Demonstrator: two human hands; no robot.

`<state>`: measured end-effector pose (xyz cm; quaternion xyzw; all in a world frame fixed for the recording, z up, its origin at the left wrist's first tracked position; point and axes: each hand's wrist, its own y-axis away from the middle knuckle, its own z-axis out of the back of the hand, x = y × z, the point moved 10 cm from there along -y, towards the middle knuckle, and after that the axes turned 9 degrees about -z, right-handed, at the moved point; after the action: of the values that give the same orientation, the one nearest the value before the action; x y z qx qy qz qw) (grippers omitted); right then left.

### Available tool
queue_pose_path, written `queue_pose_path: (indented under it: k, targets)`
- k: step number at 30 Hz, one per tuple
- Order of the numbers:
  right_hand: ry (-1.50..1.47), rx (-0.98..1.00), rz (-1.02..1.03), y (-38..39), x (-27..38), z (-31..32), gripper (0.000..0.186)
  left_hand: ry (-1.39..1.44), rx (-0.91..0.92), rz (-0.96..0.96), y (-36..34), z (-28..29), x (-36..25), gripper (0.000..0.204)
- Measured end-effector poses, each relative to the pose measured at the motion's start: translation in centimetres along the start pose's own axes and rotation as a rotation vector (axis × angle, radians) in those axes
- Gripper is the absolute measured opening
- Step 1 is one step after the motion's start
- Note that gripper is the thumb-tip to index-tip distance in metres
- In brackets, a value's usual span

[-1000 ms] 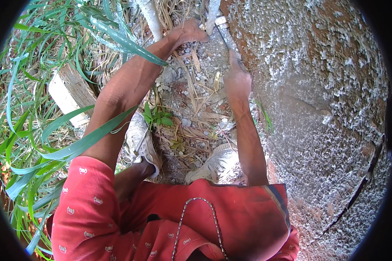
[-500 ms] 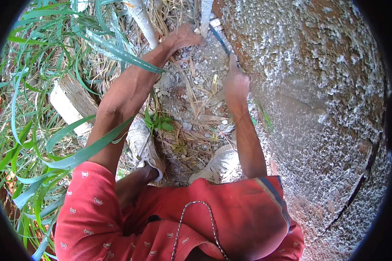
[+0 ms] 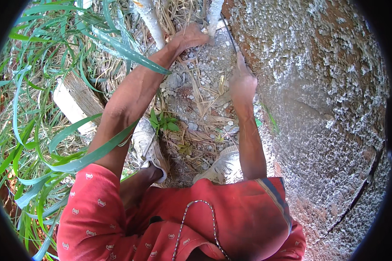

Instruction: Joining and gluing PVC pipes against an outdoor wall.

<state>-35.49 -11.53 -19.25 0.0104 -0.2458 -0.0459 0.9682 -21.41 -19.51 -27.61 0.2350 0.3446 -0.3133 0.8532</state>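
Dark grey, a thin tool is held in the closed right hand, one digit pointed forward along it, its far end near a whitish stem. The left hand is bent at the stem's foot; its grip cannot be told. Room is bounded rightward by a white-flecked surface; littered ground lies between the hands.

bright daylight | right shoe glaring (partly washed out) | black rim
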Motion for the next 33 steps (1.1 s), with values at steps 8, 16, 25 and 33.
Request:
queue_pose_path:
  k: [8, 16, 25, 33]
  targets:
    - [-0.229, 0.354, -0.289, 10.8, -3.9, 1.2, 0.048, 0.153, -0.419, 0.232, 3.8, 4.3, 0.5, 0.046]
    - [-0.626, 0.122, 0.025, 5.6, 2.2, 3.7, 0.027, -0.112, -0.798, 0.365, 6.5, 6.5, -1.0, 0.036]
    - [-1.305, 0.235, -0.213, -10.6, -5.2, -17.5, 0.027, 0.062, -0.959, 0.224, 6.3, 4.3, -0.2, 0.025]
    - [-1.346, 0.535, -0.618, -5.6, 4.9, -8.5, 0.020, 0.133, -1.021, 0.494, 10.3, 6.4, -0.6, 0.022]
